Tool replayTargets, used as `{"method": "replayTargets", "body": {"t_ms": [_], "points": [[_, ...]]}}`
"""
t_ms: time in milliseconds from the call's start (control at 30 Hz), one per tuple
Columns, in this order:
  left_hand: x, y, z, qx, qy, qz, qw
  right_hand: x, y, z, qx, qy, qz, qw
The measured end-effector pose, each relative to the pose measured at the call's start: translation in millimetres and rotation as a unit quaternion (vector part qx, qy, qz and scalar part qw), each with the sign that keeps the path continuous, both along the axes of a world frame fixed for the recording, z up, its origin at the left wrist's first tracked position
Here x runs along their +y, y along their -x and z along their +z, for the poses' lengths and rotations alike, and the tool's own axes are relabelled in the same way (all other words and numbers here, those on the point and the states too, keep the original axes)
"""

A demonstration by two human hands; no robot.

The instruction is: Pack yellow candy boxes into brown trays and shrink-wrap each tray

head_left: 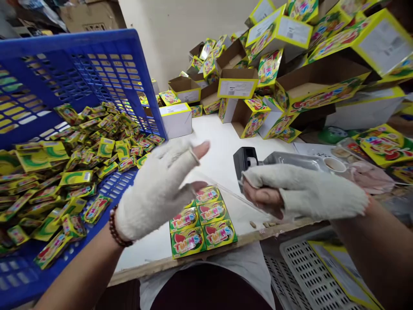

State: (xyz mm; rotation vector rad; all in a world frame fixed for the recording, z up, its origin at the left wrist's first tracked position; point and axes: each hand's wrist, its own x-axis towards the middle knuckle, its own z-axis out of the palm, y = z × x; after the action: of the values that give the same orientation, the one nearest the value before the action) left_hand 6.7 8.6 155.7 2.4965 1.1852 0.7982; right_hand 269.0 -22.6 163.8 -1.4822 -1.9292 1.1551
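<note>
Sitting near the edge of the white table (222, 146), the packs (201, 224) lay below the loosely open left hand (158, 189); the right hand (303, 193) clenched clear film (230, 196). Boxes (277, 86) piled against the wall.

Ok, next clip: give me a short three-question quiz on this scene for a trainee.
1. True or false: the block of TWINS packets lies inside the blue crate.
2. The gloves on the left hand and the right hand are: A) black rubber B) white, fingerless C) blue, full-fingered
3. Which wrist bears the bead bracelet?

Key: 1 false, it lies on the white table; 2 B; 3 the left.
</note>
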Motion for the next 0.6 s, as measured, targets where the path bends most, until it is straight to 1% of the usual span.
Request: {"method": "replayTargets", "body": {"t_ms": [33, 67, 100, 133, 200, 233, 300, 367, 467, 533, 600], "points": [[1, 7, -4.0, -0.031, 0.044, 0.008, 0.999, 9, 2, -3.7, 0.023, 0.04, 0.051, 0.998], [3, 13, -13.5, -0.065, 0.09, 0.027, 0.993, 20, 2, -10.7, 0.047, 0.061, 0.076, 0.994], [5, 19, -27.4, -0.099, 0.134, 0.055, 0.985, 30, 3, -20.4, 0.071, 0.059, 0.064, 0.994], [8, 24, -44.0, -0.13, 0.167, 0.087, 0.973, 41, 6, -32.5, 0.089, 0.043, 0.023, 0.995], [15, 31, -80.3, -0.159, 0.201, 0.141, 0.956, 60, 14, -61.0, 0.093, 0.035, -0.044, 0.994], [18, 33, -97.7, -0.148, 0.2, 0.164, 0.955, 68, 20, -76.2, 0.073, 0.046, -0.064, 0.994], [25, 35, -127.9, -0.089, 0.181, 0.204, 0.958, 80, 34, -105.7, 0.014, 0.074, -0.086, 0.993], [29, 34, -151.3, -0.03, 0.167, 0.233, 0.958, 89, 44, -131.3, -0.034, 0.09, -0.09, 0.991], [25, 32, -176.2, -0.004, 0.172, 0.251, 0.953, 89, 45, -158.5, -0.053, 0.107, -0.079, 0.99], [15, 34, -187.3, 0.002, 0.176, 0.255, 0.951, 79, 39, -168.9, -0.052, 0.135, -0.076, 0.987], [4, 39, -193.7, 0.003, 0.178, 0.257, 0.95, 64, 32, -174.7, -0.032, 0.16, -0.09, 0.982]]}}
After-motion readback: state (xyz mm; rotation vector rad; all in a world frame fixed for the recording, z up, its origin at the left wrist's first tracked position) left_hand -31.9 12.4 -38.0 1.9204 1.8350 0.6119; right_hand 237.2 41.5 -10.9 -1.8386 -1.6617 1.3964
